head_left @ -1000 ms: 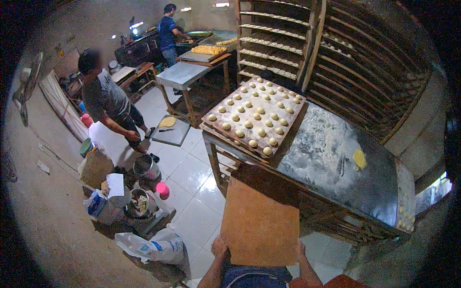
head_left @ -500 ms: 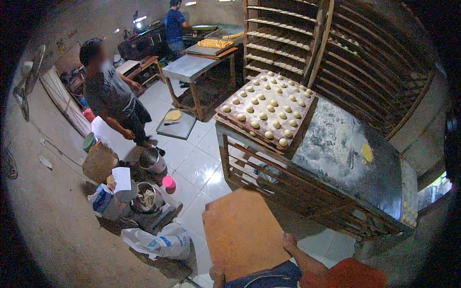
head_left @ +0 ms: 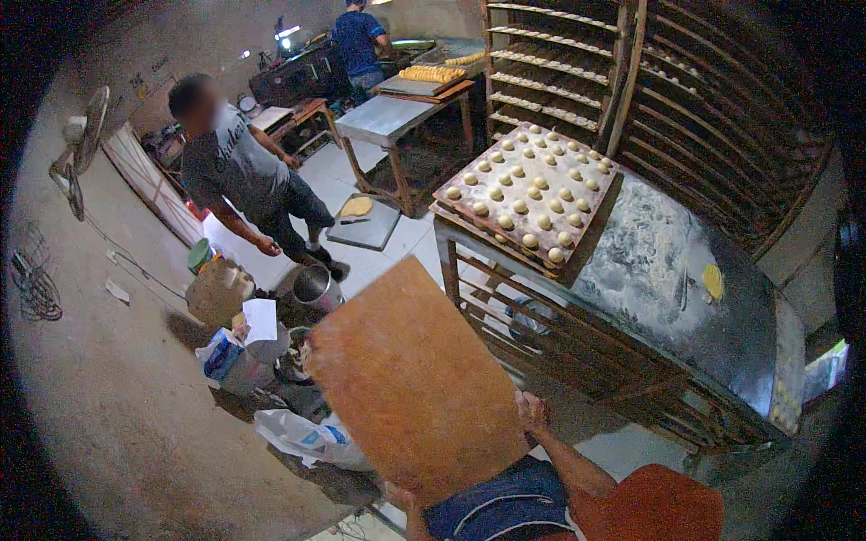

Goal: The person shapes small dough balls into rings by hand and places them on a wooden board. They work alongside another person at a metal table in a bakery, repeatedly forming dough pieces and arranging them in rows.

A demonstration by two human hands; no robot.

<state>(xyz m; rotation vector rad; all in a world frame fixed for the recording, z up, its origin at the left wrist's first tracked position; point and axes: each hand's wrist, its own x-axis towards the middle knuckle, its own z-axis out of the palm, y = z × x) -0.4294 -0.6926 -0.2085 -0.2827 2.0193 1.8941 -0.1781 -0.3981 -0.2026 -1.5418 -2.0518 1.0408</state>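
Observation:
A large flat brown wooden board (head_left: 410, 374) is held in front of me by its edges, its broad bare face turned up and its far end tilted away. My right hand (head_left: 532, 413) is closed on the board's right edge, most fingers hidden beneath. At the lower left corner my left hand (head_left: 400, 496) grips it too, largely hidden by the board. Beyond it, a floured tray (head_left: 469, 176) carrying rows of small round dough balls (head_left: 538, 183) rests on the left end of the dark worktable (head_left: 735, 329).
Wooden racks (head_left: 622, 81) with loaded shelves stand behind the worktable. At left are a metal pot (head_left: 316, 287), a plastic bag (head_left: 302, 439) and bins. A person in a grey shirt (head_left: 239, 158) walks there; another in blue (head_left: 358, 41) works at the back.
The board has been raised and swung to the left, its far end now higher. Both hands keep hold of it. The person in grey has stepped forward.

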